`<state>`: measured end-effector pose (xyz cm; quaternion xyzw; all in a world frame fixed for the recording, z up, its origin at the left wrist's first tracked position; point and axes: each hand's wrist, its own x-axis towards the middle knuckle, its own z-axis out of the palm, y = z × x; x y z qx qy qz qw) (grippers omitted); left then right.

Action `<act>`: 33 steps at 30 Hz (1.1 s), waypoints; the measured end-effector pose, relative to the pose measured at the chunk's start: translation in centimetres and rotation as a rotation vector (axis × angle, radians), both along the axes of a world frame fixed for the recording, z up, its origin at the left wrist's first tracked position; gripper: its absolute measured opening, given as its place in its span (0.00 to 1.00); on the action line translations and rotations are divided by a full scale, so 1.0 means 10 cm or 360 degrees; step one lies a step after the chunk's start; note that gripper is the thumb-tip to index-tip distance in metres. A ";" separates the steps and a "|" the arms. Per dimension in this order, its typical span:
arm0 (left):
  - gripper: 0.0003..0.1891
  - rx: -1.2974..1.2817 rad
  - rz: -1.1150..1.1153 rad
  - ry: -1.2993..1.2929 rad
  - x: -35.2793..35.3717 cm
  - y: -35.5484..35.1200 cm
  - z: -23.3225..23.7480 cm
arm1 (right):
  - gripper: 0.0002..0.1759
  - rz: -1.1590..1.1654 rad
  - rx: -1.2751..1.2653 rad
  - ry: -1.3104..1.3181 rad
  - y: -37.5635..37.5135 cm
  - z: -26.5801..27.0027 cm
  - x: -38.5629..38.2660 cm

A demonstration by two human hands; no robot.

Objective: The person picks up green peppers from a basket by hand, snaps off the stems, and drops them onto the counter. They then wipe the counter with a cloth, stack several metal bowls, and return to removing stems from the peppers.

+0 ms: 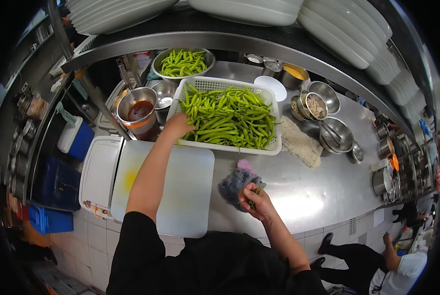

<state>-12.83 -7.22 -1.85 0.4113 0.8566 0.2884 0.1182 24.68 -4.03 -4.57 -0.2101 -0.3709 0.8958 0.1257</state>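
Observation:
A white perforated basket [205, 144] piled with long green chili peppers [230, 115] stands on the steel counter. My left hand [178, 127] reaches over its left rim, fingertips among the peppers and partly hidden by them. Closer to my body, my right hand [257, 201] is closed around small dark green bits that look like pepper stems. Just behind and left of that hand, a crumpled grey cloth [234, 184] with a pink one [247, 167] lies on the counter.
A white cutting board [185, 196] with a yellow stain lies under my left forearm. Behind are a steel bowl of peppers [183, 64] and a pot of red-brown sauce [140, 109]. Steel bowls [336, 135] and a beige cloth [301, 142] sit to the right. A plate shelf [190, 42] hangs overhead.

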 end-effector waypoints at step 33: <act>0.11 0.1043 0.0169 -0.2569 1.55 -0.78 -0.15 | 0.10 0.0323 0.2488 0.0130 -0.13 0.46 -0.70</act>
